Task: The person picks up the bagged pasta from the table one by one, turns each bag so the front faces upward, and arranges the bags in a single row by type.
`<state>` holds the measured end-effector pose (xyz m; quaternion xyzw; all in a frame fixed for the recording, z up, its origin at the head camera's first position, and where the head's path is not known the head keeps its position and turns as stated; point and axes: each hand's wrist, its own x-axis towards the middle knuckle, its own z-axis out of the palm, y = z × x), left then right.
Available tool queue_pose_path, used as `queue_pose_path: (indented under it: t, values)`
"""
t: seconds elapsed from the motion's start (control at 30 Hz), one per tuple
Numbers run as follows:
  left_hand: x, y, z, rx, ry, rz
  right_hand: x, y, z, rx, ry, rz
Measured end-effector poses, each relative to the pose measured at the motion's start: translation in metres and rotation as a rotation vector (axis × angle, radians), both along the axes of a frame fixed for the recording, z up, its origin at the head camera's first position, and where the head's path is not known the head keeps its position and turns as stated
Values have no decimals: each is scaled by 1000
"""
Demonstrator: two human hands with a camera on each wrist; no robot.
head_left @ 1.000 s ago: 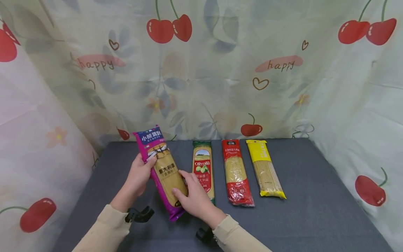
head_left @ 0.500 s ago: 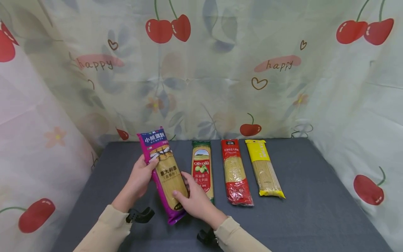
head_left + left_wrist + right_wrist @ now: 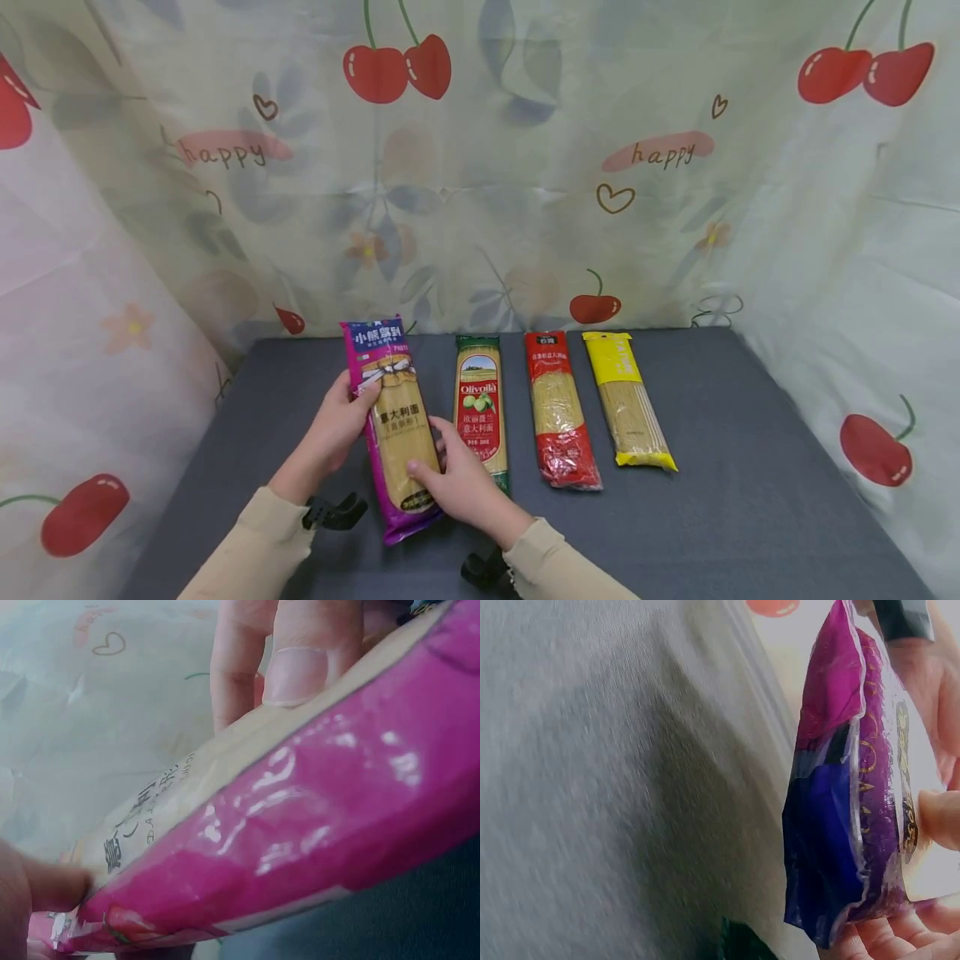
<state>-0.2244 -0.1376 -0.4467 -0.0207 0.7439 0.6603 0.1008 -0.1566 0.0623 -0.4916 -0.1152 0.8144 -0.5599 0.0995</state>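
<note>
Both hands hold a purple pasta packet (image 3: 397,425) with a dark blue label at its top, tilted slightly in the head view. The left hand (image 3: 337,425) grips its upper left edge, thumb on the front. Lower on the right edge the right hand (image 3: 461,475) holds it, thumb across the front and fingers behind. In the left wrist view the packet's glossy pink side (image 3: 300,817) fills much of the picture. The right wrist view shows its crimped end (image 3: 832,795) raised off the grey cloth. Beside the right hand lies a green-and-red spaghetti packet (image 3: 480,408), its lower part partly hidden.
Farther right on the dark grey table (image 3: 750,483) lie a red pasta packet (image 3: 560,408) and a yellow one (image 3: 630,400). A cherry-printed curtain (image 3: 465,208) closes off the back and both sides. Black wrist straps (image 3: 337,512) sit at the cuffs.
The purple packet has turned to stand straighter, and its top has shifted right and slightly down, its bottom end a little nearer. Both hands keep their hold; the other packets stay put.
</note>
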Motion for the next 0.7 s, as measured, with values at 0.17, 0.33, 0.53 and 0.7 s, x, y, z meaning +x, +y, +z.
queue_pose_path:
  t: [0.17,0.33,0.53,0.7]
  values:
    - [-2,-3,-7,-78,6,-49,2,-7,-4,3,-23,-23]
    - [-2,-6,-17,-138,15,-61,1,-15,-9,-7,-17,-35]
    - [2,-9,-28,-179,-40,-124,-2,-20,-4,1,-21,-107]
    - [5,-12,-34,-194,-101,-155,-4,-24,-3,50,-43,-143]
